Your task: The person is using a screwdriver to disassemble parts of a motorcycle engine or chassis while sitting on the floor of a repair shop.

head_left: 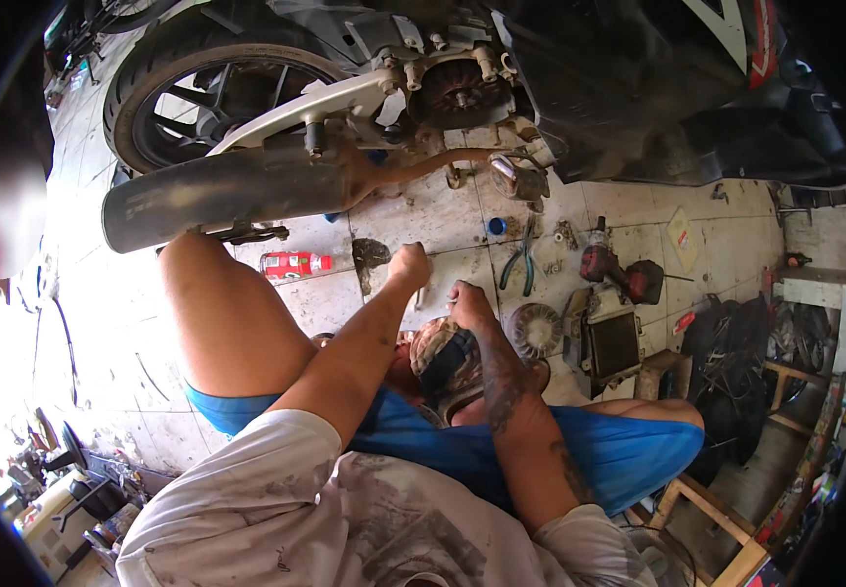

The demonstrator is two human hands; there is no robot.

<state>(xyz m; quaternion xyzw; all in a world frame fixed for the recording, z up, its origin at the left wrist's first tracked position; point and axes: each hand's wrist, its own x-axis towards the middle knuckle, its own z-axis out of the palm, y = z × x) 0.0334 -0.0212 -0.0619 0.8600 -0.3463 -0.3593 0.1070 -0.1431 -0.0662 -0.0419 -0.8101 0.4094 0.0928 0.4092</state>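
My left hand (408,263) is closed in a fist above the tiles, just left of centre. A small pale piece (420,297) shows below it; whether the hand holds this I cannot tell. My right hand (469,304) is also closed, fingertips pinched together, and what is in them is too small to make out. Under it, between my legs, sits a rounded brown and grey metal part (435,344) with a dark section, partly hidden by my right forearm. To the right of that hand lies a round finned grey disc (536,330).
A motorcycle with its rear wheel (139,103) and exhaust muffler (227,196) stands ahead. On the tiles lie a red-labelled bottle (294,264), green-handled pliers (518,269), a blue ring-shaped cap (497,226), a red cordless impact driver (601,262) and a boxy radiator (611,344). Wooden frames (716,514) stand at right.
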